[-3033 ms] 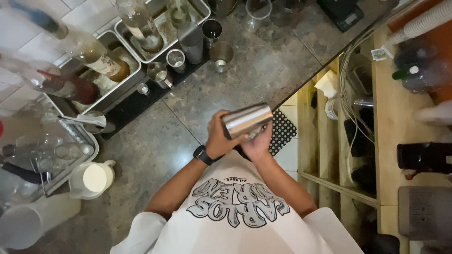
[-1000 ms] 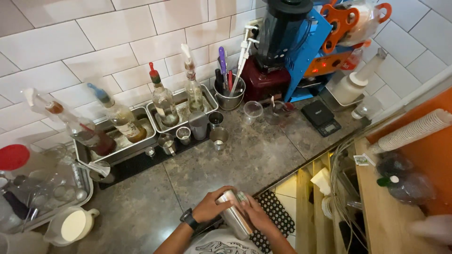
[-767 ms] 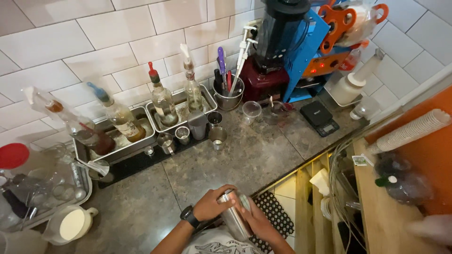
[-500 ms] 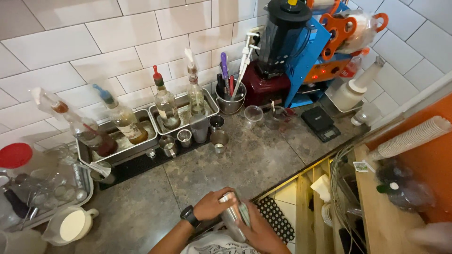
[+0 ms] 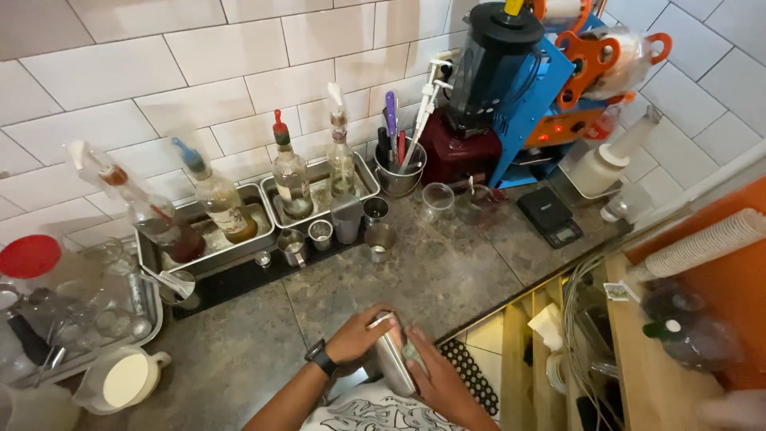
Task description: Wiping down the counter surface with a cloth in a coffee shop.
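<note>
A steel cocktail shaker is held between both hands low in the head view, tilted with its top toward the counter. My left hand, with a dark watch on the wrist, wraps its upper end. My right hand grips its lower side. Both hands hover over the front edge of the dark stone counter, above a black perforated mat.
Steel trays with several pour-spout bottles stand along the white tiled wall. Small steel cups sit in front of them. A blender, utensil pot, scale, white jug and stacked paper cups surround the work area.
The view has swung up from the counter to the wall. The shaker has gone from lying sideways to nearly upright in both hands and shifts slightly between frames.
</note>
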